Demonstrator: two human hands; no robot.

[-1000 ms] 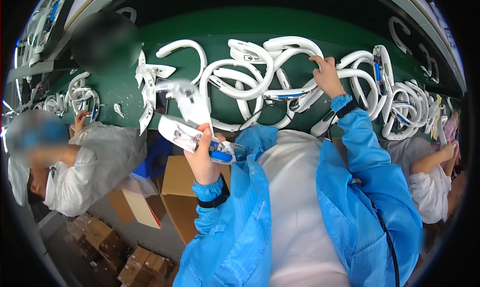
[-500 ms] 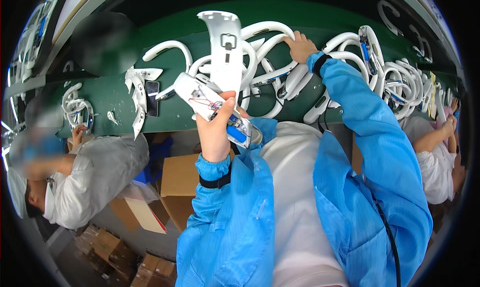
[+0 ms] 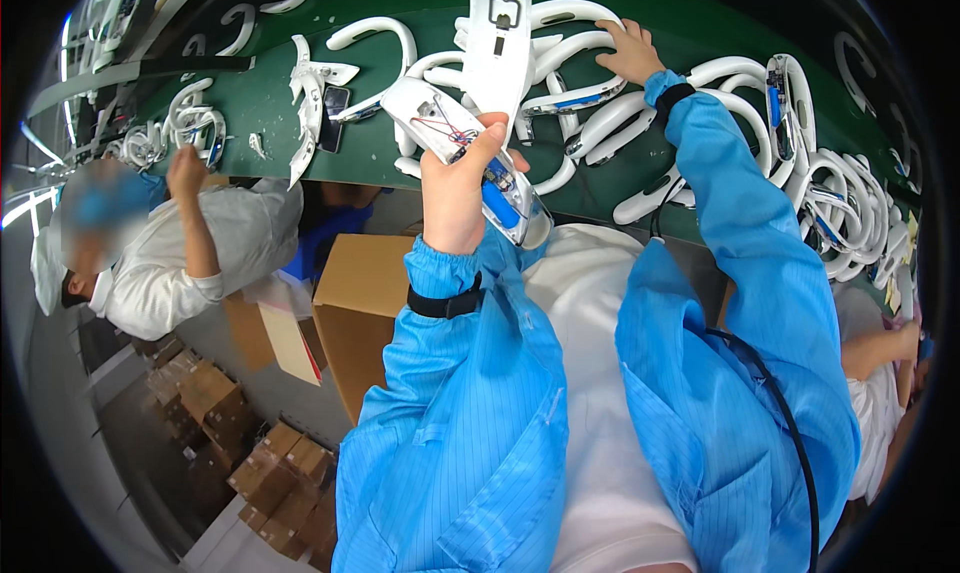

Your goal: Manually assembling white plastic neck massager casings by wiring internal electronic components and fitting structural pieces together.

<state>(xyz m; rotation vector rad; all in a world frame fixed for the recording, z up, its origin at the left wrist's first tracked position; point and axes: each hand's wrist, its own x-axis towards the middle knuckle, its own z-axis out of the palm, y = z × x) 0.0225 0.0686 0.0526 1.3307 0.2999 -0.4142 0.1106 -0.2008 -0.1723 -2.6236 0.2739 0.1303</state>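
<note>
My left hand (image 3: pixel 458 193) is closed around an opened white curved housing (image 3: pixel 412 108), thumb on top; thin red and dark wires and a blue battery cell (image 3: pixel 500 205) show inside. A broad white curved panel (image 3: pixel 497 58) with a dark rectangular outline rises beyond my fingers; whether it joins the housing, I cannot tell. Farther off and to the right, my right hand (image 3: pixel 630 53) grips a white curved band (image 3: pixel 575 48) lying in a pile of similar bands. Its thumb and fingers are around the end of that band.
Several white curved bands (image 3: pixel 850 208) are heaped at the right of the green table (image 3: pixel 385 158). Left of me lie white shell pieces (image 3: pixel 303 153) and a dark phone (image 3: pixel 334 118). A cardboard box (image 3: pixel 365 273) stands below the edge. People sit at both sides.
The whole view has shifted, so table things appear higher and farther right. Both my hands keep their hold. The person at the left has raised a hand from the table.
</note>
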